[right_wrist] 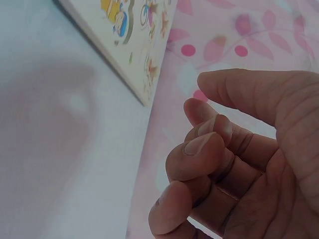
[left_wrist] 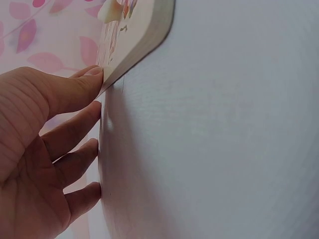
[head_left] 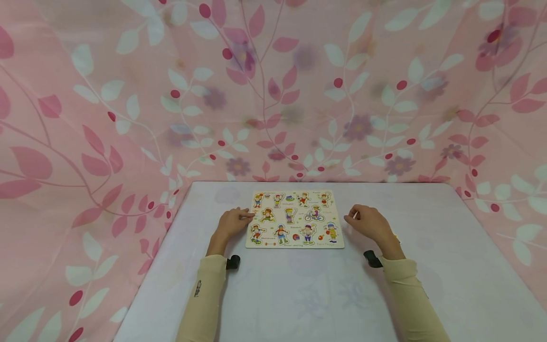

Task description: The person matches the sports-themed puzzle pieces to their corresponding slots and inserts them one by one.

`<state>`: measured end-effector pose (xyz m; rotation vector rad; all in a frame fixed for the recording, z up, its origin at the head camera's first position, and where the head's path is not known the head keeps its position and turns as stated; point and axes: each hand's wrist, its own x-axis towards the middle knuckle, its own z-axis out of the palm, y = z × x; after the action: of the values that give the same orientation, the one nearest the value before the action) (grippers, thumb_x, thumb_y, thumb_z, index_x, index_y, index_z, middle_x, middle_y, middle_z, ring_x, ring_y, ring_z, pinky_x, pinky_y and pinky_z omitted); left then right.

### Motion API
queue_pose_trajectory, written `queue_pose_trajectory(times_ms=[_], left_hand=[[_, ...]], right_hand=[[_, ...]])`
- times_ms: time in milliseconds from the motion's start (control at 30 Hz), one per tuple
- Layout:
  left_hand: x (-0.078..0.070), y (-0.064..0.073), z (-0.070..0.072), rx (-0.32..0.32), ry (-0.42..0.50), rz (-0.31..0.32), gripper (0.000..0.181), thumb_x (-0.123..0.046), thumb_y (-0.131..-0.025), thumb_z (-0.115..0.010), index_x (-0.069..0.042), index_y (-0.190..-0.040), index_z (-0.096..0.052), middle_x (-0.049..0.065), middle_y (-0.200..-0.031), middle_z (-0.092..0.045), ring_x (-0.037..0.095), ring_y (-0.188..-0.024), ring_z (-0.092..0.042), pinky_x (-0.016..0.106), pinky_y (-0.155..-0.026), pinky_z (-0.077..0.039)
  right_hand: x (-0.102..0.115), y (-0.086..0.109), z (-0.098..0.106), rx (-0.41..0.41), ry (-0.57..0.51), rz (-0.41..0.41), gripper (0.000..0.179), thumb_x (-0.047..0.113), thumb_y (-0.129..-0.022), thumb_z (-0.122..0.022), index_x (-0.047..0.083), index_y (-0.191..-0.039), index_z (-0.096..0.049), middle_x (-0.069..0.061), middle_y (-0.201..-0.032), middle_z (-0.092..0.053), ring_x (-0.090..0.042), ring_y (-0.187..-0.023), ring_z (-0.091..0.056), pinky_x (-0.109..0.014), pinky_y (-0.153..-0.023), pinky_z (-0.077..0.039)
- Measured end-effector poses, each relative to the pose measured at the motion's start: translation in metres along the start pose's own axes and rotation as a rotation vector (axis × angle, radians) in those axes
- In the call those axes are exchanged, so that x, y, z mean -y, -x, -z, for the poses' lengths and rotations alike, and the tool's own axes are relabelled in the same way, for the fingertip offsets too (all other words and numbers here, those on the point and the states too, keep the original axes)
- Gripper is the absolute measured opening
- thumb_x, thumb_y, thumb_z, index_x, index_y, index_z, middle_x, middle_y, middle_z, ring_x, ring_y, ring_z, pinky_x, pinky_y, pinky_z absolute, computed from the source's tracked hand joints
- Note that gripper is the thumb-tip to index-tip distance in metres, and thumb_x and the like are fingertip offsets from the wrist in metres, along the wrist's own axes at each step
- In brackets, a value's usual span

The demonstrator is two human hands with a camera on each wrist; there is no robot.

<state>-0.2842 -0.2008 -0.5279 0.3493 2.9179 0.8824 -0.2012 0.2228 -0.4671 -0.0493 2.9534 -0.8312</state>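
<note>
A flat wooden peg-style puzzle board (head_left: 301, 218), printed with children playing sports, lies on the white-covered table. At its left edge is my left hand (head_left: 232, 222). In the left wrist view the thumb (left_wrist: 82, 92) of that hand touches the board's side, while the other fingertips rest against the tabletop. My right hand (head_left: 368, 222) hovers just off the board's right edge, apart from it. Its fingers (right_wrist: 197, 154) are loosely curled with nothing between them and the thumb. Several cut-out figures, such as the cyclist (head_left: 315, 214), sit in the board.
A white cloth (head_left: 295, 294) covers the table. Pink leaf-patterned fabric (head_left: 273, 95) hangs behind it and along both sides. Black wrist straps with camera mounts, such as the left mount (head_left: 233, 262), stick out inward from both sleeves.
</note>
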Motion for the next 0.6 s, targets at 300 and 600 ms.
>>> queue_pose_trajectory(times_ms=[300, 600], left_hand=[[-0.001, 0.0, 0.001, -0.005, -0.009, -0.002, 0.024, -0.025, -0.092, -0.07, -0.018, -0.115, -0.076, 0.006, -0.134, -0.06, 0.038, -0.137, -0.04, 0.054, -0.113, -0.028], [-0.003, 0.001, 0.002, 0.004, -0.013, 0.001, 0.024, -0.026, -0.093, -0.07, -0.017, -0.115, -0.076, 0.006, -0.135, -0.059, 0.037, -0.138, -0.039, 0.054, -0.113, -0.028]], right_hand=[[-0.021, 0.006, 0.009, -0.028, -0.025, -0.025, 0.023, 0.029, -0.094, -0.065, 0.006, -0.095, -0.065, -0.006, -0.079, -0.059, -0.022, -0.067, -0.052, -0.032, -0.053, -0.042], [-0.043, 0.01, 0.017, -0.038, -0.024, -0.055, 0.027, 0.031, -0.094, -0.064, 0.004, -0.098, -0.065, -0.009, -0.083, -0.061, -0.023, -0.069, -0.054, -0.032, -0.055, -0.043]])
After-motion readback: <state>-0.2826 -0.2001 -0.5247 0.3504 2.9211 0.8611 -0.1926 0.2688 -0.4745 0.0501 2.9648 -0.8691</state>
